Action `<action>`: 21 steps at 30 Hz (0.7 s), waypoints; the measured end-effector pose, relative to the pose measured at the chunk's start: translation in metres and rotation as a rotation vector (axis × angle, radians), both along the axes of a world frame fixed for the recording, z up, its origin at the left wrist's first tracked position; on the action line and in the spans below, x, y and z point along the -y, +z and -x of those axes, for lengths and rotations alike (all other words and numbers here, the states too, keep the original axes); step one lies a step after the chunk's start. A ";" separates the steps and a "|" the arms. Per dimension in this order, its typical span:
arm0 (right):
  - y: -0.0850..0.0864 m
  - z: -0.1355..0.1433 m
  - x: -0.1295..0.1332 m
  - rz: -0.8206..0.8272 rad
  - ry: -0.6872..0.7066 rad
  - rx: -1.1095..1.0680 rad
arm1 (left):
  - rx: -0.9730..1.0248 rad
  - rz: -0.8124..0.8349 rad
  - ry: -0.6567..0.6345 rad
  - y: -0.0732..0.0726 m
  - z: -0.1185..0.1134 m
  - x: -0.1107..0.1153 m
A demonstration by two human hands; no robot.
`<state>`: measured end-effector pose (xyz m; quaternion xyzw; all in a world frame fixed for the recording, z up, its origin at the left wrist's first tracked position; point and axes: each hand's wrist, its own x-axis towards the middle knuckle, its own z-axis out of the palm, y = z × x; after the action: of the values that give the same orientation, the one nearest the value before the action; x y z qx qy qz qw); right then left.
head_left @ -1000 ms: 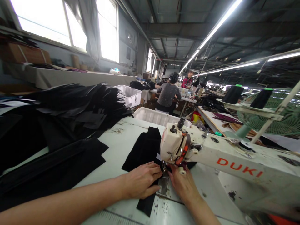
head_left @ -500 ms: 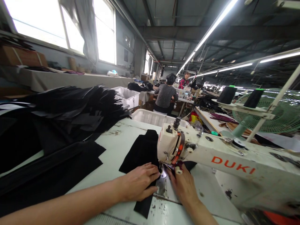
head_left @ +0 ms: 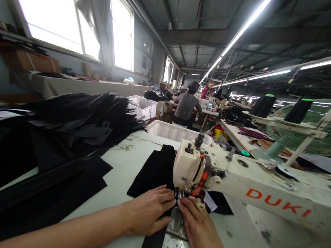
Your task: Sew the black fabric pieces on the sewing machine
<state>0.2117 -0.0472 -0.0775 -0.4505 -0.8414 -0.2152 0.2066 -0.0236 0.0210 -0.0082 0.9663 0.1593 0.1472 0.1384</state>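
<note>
A person's left hand (head_left: 150, 212) lies flat, fingers together, pressing a black cloth (head_left: 152, 170) on the table (head_left: 124, 158). The right hand (head_left: 196, 224), fingers extended, touches the cloth under the sewing machine (head_left: 232, 179) head.

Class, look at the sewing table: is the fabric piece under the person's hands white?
No. The fabric piece lying under the left hand and right hand at the sewing machine is black.

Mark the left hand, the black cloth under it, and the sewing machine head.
left hand (head_left: 148, 213), head view, back of the hand
black cloth (head_left: 155, 170), head view, flat part behind the fingers
sewing machine head (head_left: 186, 165), head view, cream front face
</note>
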 end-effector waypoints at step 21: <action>0.037 -0.005 0.042 0.063 -0.081 -0.379 | 0.028 0.001 -0.014 -0.003 0.000 -0.011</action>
<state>0.2170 -0.0888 -0.0406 -0.5227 -0.7751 -0.1082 0.3382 -0.0239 0.0319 -0.0113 0.9652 0.1506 0.1598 0.1423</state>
